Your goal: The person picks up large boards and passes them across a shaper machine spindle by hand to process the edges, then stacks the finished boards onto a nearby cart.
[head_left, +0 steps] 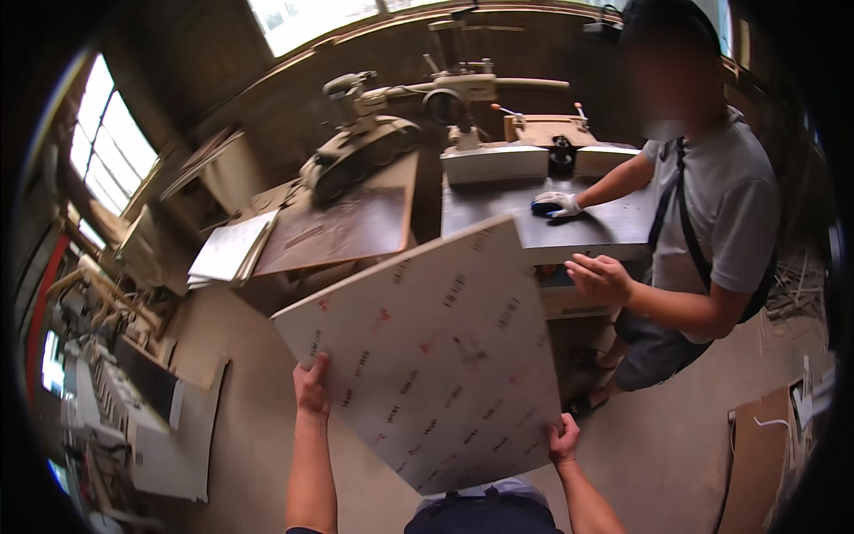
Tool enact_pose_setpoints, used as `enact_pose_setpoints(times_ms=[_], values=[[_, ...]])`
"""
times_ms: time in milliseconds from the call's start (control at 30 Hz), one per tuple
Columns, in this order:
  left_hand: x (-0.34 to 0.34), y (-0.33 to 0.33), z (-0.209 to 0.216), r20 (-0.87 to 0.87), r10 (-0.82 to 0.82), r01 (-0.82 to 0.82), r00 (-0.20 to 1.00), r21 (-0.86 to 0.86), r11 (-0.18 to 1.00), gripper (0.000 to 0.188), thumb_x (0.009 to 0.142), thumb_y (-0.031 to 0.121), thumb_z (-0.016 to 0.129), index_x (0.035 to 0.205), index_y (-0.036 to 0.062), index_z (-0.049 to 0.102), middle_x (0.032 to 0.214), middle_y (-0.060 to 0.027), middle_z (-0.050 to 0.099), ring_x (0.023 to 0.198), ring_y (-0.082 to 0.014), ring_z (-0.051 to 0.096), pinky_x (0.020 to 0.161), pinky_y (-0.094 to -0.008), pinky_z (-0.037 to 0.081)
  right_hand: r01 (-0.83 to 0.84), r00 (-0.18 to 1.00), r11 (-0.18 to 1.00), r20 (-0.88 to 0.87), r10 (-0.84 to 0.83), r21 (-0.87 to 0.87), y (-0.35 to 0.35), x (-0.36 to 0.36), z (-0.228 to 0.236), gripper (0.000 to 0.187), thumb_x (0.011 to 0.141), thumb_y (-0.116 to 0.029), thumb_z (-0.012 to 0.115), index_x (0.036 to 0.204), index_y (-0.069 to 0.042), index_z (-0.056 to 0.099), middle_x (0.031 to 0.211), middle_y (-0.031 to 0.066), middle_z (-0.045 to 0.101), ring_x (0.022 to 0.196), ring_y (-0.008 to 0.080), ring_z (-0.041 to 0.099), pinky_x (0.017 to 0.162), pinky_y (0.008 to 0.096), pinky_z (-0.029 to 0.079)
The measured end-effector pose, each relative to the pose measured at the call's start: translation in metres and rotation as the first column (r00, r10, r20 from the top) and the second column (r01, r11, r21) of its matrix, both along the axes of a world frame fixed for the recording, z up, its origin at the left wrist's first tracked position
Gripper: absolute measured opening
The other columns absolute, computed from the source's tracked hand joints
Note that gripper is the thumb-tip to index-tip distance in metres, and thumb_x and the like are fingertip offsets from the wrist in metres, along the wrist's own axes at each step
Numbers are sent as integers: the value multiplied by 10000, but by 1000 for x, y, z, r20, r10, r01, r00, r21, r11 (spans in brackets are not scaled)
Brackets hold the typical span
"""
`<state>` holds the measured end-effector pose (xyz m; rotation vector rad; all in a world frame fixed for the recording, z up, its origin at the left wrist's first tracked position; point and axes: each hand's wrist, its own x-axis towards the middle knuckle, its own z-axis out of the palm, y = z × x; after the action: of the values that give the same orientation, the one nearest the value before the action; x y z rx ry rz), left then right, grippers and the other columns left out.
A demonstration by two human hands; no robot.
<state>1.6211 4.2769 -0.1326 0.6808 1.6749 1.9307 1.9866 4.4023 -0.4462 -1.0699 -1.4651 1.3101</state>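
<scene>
A large white panel (436,365), printed all over with small dark and red marks, is held up in front of me at a tilt. My left hand (311,384) grips its left edge, the thumb lying on the printed face. On the lower right edge my right hand (562,440) is closed the same way. The fingers behind the panel are hidden. Beyond its top edge stands a spindle machine with a metal table (498,209), partly covered by the panel.
At the right a co-worker (712,196) rests a gloved hand (557,206) on the metal table; the other hand is bare and raised beside my panel. A brown worktop (342,233) with a power feeder (356,151) and stacked white sheets (233,249) lies at the left. Scrap boards (756,454) lie lower right.
</scene>
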Motion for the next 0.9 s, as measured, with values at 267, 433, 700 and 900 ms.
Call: enact_pose_setpoints(times_ms=[267, 433, 700, 900], values=[[141, -110, 21, -240, -279, 295, 930, 33, 955, 169, 613, -31, 745, 739, -32, 632, 706, -43, 642, 603, -99, 575, 556, -248, 473, -158, 952, 976, 286, 109, 152, -109, 99, 59, 496, 584, -66, 849, 1007, 10, 600, 960, 130, 626, 878, 283, 594, 775, 376, 484], [210, -158, 31, -518, -413, 416, 749, -119, 902, 221, 567, 5, 805, 690, 6, 621, 653, -58, 634, 566, -109, 581, 532, -238, 461, -115, 940, 992, 317, 127, -56, -180, 146, 62, 264, 674, -40, 781, 900, -30, 645, 848, 46, 656, 862, 153, 617, 742, 331, 497], [313, -257, 34, -586, -448, 476, 676, -116, 871, 250, 549, 42, 829, 684, 18, 621, 648, -52, 636, 553, -133, 583, 522, -251, 450, -64, 984, 986, 156, 88, -154, -302, 243, 58, 155, 732, -71, 737, 777, -29, 595, 738, 38, 601, 760, 131, 589, 699, 285, 489], [441, -286, 1, -569, -474, 479, 672, -155, 864, 251, 576, 97, 835, 698, 24, 628, 634, -60, 616, 541, -151, 562, 522, -262, 439, 158, 987, 980, 56, -152, -121, -349, 360, 39, 218, 774, -230, 699, 745, -27, 623, 597, 88, 524, 666, 145, 575, 633, 280, 472]])
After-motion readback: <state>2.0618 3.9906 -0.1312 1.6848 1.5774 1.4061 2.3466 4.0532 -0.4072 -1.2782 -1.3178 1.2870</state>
